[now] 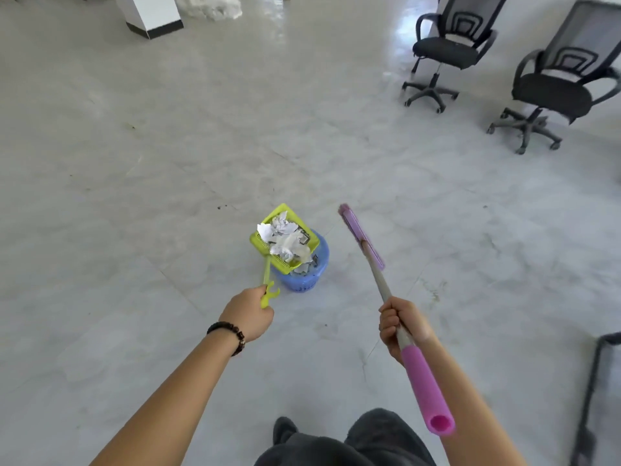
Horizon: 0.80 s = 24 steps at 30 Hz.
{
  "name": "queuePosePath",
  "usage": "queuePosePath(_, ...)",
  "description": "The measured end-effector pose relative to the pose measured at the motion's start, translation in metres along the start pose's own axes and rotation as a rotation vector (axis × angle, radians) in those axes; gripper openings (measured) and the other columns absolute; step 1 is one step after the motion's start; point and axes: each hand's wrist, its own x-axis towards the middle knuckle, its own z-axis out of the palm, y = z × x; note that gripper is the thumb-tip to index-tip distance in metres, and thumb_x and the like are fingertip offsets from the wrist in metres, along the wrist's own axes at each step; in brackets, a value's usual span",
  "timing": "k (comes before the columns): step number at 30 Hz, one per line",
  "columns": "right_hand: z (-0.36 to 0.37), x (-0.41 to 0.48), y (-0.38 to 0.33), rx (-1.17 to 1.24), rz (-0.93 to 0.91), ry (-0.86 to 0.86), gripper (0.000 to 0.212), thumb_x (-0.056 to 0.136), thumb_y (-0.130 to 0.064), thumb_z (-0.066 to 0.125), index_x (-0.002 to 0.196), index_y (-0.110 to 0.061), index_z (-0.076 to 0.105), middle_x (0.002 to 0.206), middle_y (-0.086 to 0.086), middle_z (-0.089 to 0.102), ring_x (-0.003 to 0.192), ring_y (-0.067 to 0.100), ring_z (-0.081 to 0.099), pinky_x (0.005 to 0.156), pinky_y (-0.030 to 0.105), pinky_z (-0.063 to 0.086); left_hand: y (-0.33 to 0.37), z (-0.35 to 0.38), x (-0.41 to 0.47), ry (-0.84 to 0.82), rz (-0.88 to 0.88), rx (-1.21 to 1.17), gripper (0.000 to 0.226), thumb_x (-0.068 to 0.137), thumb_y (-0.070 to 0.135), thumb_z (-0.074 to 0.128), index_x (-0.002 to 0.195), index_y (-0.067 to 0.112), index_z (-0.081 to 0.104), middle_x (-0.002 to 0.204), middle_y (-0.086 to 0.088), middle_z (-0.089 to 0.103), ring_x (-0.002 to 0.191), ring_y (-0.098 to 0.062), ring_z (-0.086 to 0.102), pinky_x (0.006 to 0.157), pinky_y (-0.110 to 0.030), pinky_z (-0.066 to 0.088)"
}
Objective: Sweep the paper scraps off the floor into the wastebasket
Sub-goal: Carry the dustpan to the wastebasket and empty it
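My left hand grips the handle end of a yellow-green dustpan. The pan is held over a small blue wastebasket standing on the floor, partly covering its opening. White paper scraps are heaped in the pan, and a few show inside the basket below it. My right hand is closed around the grey shaft of a broom with a pink grip. Its purple head is lifted off the floor, to the right of the basket.
Two black office chairs stand at the far right. A white pillar base is at the far left. A black metal frame is near my right side. My dark trousers and shoe are at the bottom.
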Motion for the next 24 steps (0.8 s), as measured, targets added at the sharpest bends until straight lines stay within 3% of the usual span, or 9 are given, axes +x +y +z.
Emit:
queuePosePath(2,0.006,0.018,0.002,0.057,0.024,0.035,0.035,0.09,-0.003,0.04,0.061,-0.021,0.032,0.037,-0.01,0.029,0.024,0.003,0.028,0.027,0.011,0.028,0.001,0.0,0.014,-0.074,0.026,0.06,0.05,0.086,0.01,0.048,0.133,0.024,0.056,0.116,-0.003,0.069,0.101,-0.03,0.062,0.075,-0.028,0.044)
queuePosePath(4,0.008,0.036,0.001,0.095,0.049,0.065,0.033,0.09,-0.003,0.04,0.063,-0.02,0.033,0.036,-0.009,0.031,0.024,0.003,0.031,0.027,0.011,0.03,0.003,0.002,0.025,-0.133,0.052,0.087,0.055,0.088,0.015,0.05,0.142,0.029,0.047,0.131,0.012,0.062,0.107,-0.022,0.062,0.081,-0.026,0.047)
queuePosePath(6,0.01,0.056,0.0,0.089,0.076,0.096,0.029,0.09,-0.002,0.04,0.066,-0.018,0.036,0.037,-0.007,0.034,0.025,0.004,0.034,0.027,0.012,0.033,0.007,0.007,0.032,-0.207,-0.003,-0.031,0.048,0.091,0.025,0.052,0.138,0.031,0.047,0.124,0.018,0.063,0.085,-0.019,0.066,0.065,-0.024,0.05)
queuePosePath(8,0.01,0.071,-0.001,0.069,0.102,0.13,0.026,0.09,0.0,0.039,0.069,-0.015,0.038,0.039,-0.004,0.037,0.026,0.005,0.037,0.028,0.013,0.035,0.009,0.011,0.034,-0.293,-0.147,-0.2,0.033,0.094,0.039,0.051,0.126,0.031,0.047,0.092,0.004,0.065,0.053,-0.018,0.054,0.043,-0.021,0.039)
queuePosePath(13,-0.002,0.091,-0.001,0.218,0.158,0.133,0.018,0.095,-0.002,0.036,0.09,-0.007,0.052,0.051,0.002,0.047,0.03,0.008,0.044,0.03,0.014,0.041,0.012,0.018,0.042,-0.483,-0.533,-0.793,0.031,0.091,0.043,0.061,0.101,0.014,0.056,0.06,-0.007,0.056,0.041,-0.016,0.048,0.04,-0.02,0.036)
queuePosePath(16,-0.007,0.097,0.001,0.215,0.174,0.125,0.019,0.094,-0.002,0.039,0.105,-0.005,0.055,0.059,0.004,0.048,0.033,0.009,0.047,0.032,0.016,0.044,0.012,0.025,0.047,-0.525,-0.645,-1.19,0.021,0.085,0.025,0.066,0.1,0.013,0.058,0.065,-0.006,0.06,0.046,-0.013,0.055,0.038,-0.018,0.043)
queuePosePath(19,-0.011,0.097,-0.003,0.206,0.182,0.102,0.012,0.094,-0.001,0.042,0.093,-0.007,0.052,0.057,0.004,0.048,0.033,0.01,0.048,0.032,0.018,0.044,0.014,0.039,0.05,-0.541,-0.665,-1.553,0.027,0.078,0.011,0.066,0.103,0.011,0.056,0.095,-0.012,0.071,0.057,-0.012,0.064,0.036,-0.017,0.047)
queuePosePath(21,-0.014,0.096,-0.008,0.219,0.194,0.082,0.012,0.094,-0.002,0.042,0.093,-0.007,0.053,0.052,0.003,0.048,0.033,0.009,0.048,0.032,0.017,0.045,0.015,0.048,0.051,-0.572,-0.622,-1.694,0.039,0.072,0.004,0.076,0.101,0.012,0.051,0.109,-0.014,0.069,0.05,-0.01,0.058,0.033,-0.016,0.043)
queuePosePath(24,-0.018,0.097,-0.016,0.24,0.187,0.083,0.014,0.094,-0.003,0.041,0.086,-0.006,0.053,0.05,0.001,0.049,0.033,0.008,0.047,0.032,0.015,0.044,0.017,0.05,0.053,-0.611,-0.537,-1.71,0.064,0.051,-0.002,0.091,0.097,0.011,0.049,0.11,-0.014,0.068,0.043,-0.008,0.049,0.031,-0.016,0.039)
